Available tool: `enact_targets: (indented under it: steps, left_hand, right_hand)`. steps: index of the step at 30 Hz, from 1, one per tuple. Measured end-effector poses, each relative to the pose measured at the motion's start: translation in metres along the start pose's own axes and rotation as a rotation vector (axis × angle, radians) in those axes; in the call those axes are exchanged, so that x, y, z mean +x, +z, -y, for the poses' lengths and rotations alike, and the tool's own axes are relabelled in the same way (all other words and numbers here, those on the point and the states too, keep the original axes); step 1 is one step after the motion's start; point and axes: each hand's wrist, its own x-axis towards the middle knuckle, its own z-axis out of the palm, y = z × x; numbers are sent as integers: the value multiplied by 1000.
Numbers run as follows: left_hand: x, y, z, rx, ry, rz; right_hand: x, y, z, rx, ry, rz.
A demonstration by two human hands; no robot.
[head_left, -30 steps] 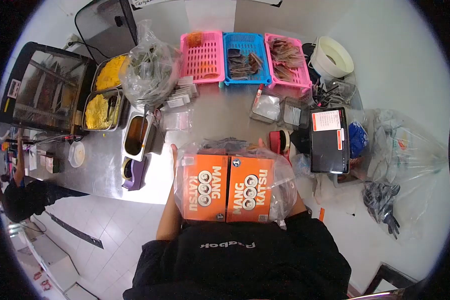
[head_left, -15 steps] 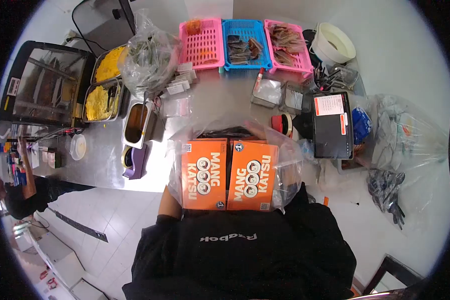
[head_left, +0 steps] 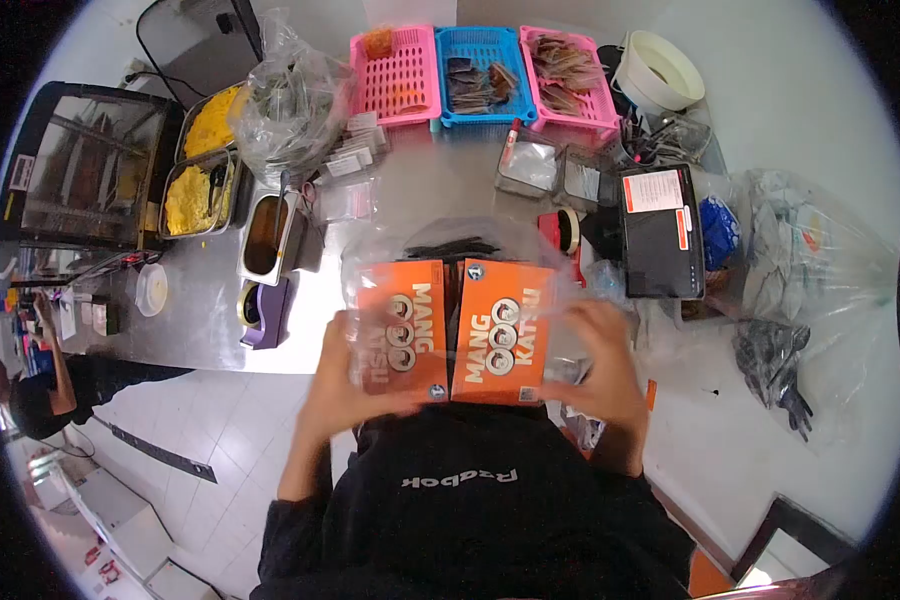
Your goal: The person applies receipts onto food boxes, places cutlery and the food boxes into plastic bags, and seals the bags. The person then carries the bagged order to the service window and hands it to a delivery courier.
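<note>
Whereas they were mostly hidden half a second ago, our left hand [head_left: 345, 395] and right hand [head_left: 608, 372] now show spread, thumbs apart from fingers, by the near corners of two orange, printed rectangular boxes [head_left: 498, 335]; we cannot tell how firmly they touch. Both boxes remain inside a clear plastic bag [head_left: 530, 243], so we judge only our hold altered. Beyond the boxes stands a blue slotted plastic basket [head_left: 478, 45].

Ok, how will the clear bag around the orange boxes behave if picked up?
The clear bag looks thin and wrinkled, so it will probably flop and crumple. The two orange boxes have straight edges and flat faces, so likely stay stiff, but could shift: a dark gap separates them.
</note>
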Motion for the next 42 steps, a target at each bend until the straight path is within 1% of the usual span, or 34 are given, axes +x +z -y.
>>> enact_targets:
  steps: [1,3,4,6,7,9,10,11,13,15,16,18,19,20,21,22,24,25,26,27,29,30,33,34,36,37,38,39,40,42]
  left_hand:
    - [-3,11,-5,211,55,103]
    - [-3,23,-26,-287,-218,297]
    - [-2,21,-36,-535,-351,392]
    - [-8,-18,-59,-645,-405,204]
    - [-13,-32,-67,-700,-437,109]
    - [-5,-35,-69,-741,-199,35]
    - [-6,-32,-73,-757,-182,70]
    - [-5,-29,-76,-749,-185,110]
    - [-4,-17,-73,-608,-57,223]
    - [-6,19,-78,-542,18,182]
    - [-6,32,-73,-520,-8,204]
    - [-8,47,-63,-474,-66,251]
    - [-9,47,-60,-642,-132,238]
    - [-9,45,-58,-809,-196,228]
    - [-7,42,-60,-976,-259,219]
    - [-6,32,-67,-1042,-275,219]
    - [2,18,-84,-631,-39,331]
    - [4,17,-88,-420,70,386]
    - [2,29,-91,-118,234,334]
    - [-3,39,-97,291,264,407]
    - [-9,56,-111,1110,297,511]
    - [-1,51,-123,1126,223,766]
    - [18,25,-128,1015,364,1078]
    - [26,13,-114,710,391,987]
    - [36,-14,-73,112,427,778]
    - [39,-15,-62,88,471,711]
    - [38,-13,-50,62,513,651]
    - [35,-6,-35,31,549,592]
    - [26,10,-9,140,454,431]
    - [36,31,20,140,444,453]
  right_hand:
    - [-2,6,13,-77,-47,117]
    - [-10,23,15,191,65,356]
    - [-12,17,24,337,130,309]
    - [-16,-5,52,637,261,223]
    - [-17,-12,61,704,290,181]
    - [-14,-22,68,833,334,99]
    - [-14,-17,72,692,181,16]
    - [-14,-14,76,633,158,60]
    - [-11,-10,82,505,110,153]
    - [-8,7,81,273,-159,101]
    - [-6,12,80,157,-295,81]
    - [-6,13,82,72,-358,68]
    - [-5,13,82,27,-390,55]
    - [-3,10,67,64,-442,79]
    - [4,14,56,93,-423,66]
    - [11,20,45,123,-404,56]
    - [16,38,24,108,-407,194]
    - [13,67,11,123,-417,178]
    - [13,107,-1,136,-428,158]
    - [12,131,-8,147,-438,140]
    - [18,139,-11,241,-448,305]
    - [19,142,-13,288,-451,390]
    - [8,140,-12,24,-528,230]
    - [10,126,-12,231,-539,217]
    - [5,136,-16,330,-514,25]
    - [6,140,-18,378,-501,-82]
    - [11,122,-1,144,-539,-57]
    - [13,119,1,89,-645,-111]
    - [17,117,1,31,-749,-162]
    - [27,118,-3,-88,-1002,-224]
